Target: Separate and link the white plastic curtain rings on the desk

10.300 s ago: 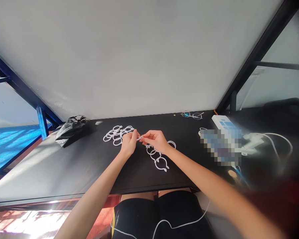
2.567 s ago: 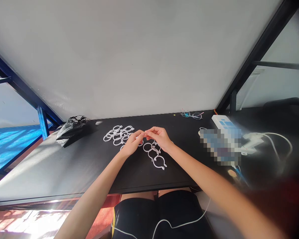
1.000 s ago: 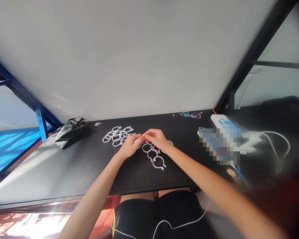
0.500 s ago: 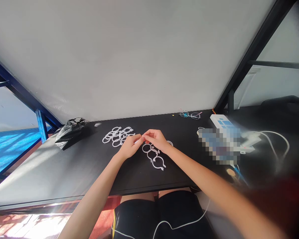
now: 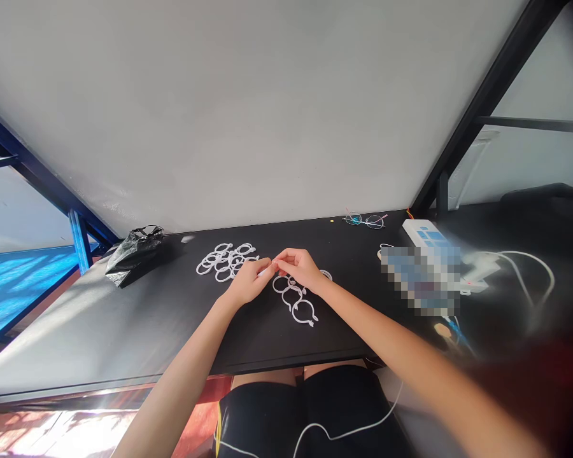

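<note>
My left hand (image 5: 249,280) is closed, with a sliver of a white plastic curtain ring showing between its fingers. Thumb and fingers of my right hand (image 5: 302,268) are pinched at the same spot, meeting the left fingertips. Most of the held ring is hidden by the fingers. A pile of white curtain rings (image 5: 223,257) lies on the table just beyond my left hand. Under and in front of my right hand are several more rings, the closest one (image 5: 304,312) showing a gap with small end tabs.
On the black table (image 5: 181,331) a crumpled black plastic bag (image 5: 136,251) sits at the left. Eyeglasses (image 5: 365,220) rest by the wall. To the right are a white power strip (image 5: 423,232), a blurred-out object (image 5: 420,280) and white cables (image 5: 530,254). Metal frame bars slant at both sides.
</note>
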The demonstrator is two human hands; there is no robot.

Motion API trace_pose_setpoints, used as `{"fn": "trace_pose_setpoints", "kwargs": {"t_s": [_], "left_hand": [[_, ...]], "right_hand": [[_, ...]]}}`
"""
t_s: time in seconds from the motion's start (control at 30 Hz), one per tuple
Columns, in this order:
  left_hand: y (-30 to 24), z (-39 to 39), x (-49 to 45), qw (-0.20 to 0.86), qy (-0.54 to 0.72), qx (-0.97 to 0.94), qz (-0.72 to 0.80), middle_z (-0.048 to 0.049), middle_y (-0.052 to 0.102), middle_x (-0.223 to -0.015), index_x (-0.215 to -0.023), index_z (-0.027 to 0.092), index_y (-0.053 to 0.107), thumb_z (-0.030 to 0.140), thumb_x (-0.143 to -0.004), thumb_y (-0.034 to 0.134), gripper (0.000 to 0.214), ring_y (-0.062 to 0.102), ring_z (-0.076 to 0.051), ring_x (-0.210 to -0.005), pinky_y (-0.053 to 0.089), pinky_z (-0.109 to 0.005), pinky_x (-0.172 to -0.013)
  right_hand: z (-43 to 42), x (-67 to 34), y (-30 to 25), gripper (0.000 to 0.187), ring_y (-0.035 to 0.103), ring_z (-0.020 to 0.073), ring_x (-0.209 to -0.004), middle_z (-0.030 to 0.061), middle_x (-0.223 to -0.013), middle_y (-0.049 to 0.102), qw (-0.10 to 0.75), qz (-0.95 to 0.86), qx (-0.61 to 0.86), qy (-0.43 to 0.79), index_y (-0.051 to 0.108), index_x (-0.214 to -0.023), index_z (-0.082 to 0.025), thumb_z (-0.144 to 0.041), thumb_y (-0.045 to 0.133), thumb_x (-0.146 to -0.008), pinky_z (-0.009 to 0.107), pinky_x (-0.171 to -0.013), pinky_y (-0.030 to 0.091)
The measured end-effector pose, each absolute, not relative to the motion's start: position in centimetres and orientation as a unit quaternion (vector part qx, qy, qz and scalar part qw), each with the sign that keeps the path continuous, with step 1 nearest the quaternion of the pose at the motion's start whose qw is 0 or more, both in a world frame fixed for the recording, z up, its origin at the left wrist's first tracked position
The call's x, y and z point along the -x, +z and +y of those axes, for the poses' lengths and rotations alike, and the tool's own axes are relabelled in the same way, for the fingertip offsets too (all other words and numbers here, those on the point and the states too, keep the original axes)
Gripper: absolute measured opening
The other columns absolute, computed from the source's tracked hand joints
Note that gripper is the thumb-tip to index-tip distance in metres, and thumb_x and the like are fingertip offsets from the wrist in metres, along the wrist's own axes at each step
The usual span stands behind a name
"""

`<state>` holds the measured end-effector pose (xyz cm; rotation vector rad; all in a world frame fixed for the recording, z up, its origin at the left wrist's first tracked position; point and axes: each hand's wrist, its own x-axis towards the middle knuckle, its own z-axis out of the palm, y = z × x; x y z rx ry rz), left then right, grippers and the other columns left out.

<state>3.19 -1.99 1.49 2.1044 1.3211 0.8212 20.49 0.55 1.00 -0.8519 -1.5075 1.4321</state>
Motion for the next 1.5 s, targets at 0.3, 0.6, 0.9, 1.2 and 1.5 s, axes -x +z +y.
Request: {"fn": "trace_pose_setpoints", "kwargs": {"t_s": [0.3,0.6,0.9,1.2,1.5], "left_hand": [[1.54,-2.04,-3.19,0.251,0.281,-0.785,0.492,0.0031,0.039,-0.058,-0.066,0.018,0.045,0.051,-0.096,0.034,0.046,0.033,-0.012,-0.055,0.026,-0.027,-0.054],[1.78,-2.07,-3.21,0.259,0.27,-0.786,0.492,0.0035,0.04,-0.058,-0.066,0.018,0.045,0.049,-0.097,0.034,0.045,0.034,-0.012,-0.055,0.027,-0.027,-0.055],[1.79,-2.11,-3.22,0.256,0.26,-0.789,0.494,0.0037,0.039,-0.057,-0.067,0.018,0.045,0.049,-0.097,0.033,0.045,0.034,-0.012,-0.055,0.027,-0.028,-0.055],[1.73,-2.1,-3.32,0.249,0.26,-0.786,0.502,0.0036,0.039,-0.056,-0.066,0.019,0.044,0.047,-0.096,0.033,0.043,0.034,-0.012,-0.054,0.026,-0.028,-0.055],[1.74,-2.17,-3.36,0.242,0.267,-0.787,0.5,0.0036,0.038,-0.056,-0.065,0.019,0.041,0.046,-0.097,0.033,0.043,0.034,-0.012,-0.054,0.025,-0.027,-0.054]], "right_hand": [[0.76,-20.53,0.57,0.02,0.066,0.013,-0.065,0.0029,-0.072,0.07,0.432,-0.623,0.335,0.559,0.065,-0.076,-0.015,-0.035,0.071,-0.076,0.027,-0.064,0.055],[0.77,-20.53,0.58,0.017,0.066,0.0125,-0.064,0.0025,-0.071,0.069,0.427,-0.626,0.34,0.557,0.065,-0.075,-0.015,-0.031,0.07,-0.077,0.026,-0.063,0.054],[0.72,-20.55,0.63,0.017,0.067,0.0138,-0.067,0.0028,-0.071,0.069,0.422,-0.63,0.343,0.554,0.065,-0.075,-0.016,-0.032,0.069,-0.077,0.026,-0.064,0.055],[0.81,-20.56,0.45,0.016,0.067,0.014,-0.068,0.0028,-0.072,0.069,0.424,-0.631,0.342,0.552,0.065,-0.076,-0.015,-0.031,0.07,-0.077,0.026,-0.064,0.055],[0.85,-20.52,0.38,0.018,0.067,0.0146,-0.068,0.003,-0.073,0.069,0.425,-0.631,0.34,0.553,0.065,-0.076,-0.016,-0.033,0.071,-0.077,0.028,-0.065,0.056]]}}
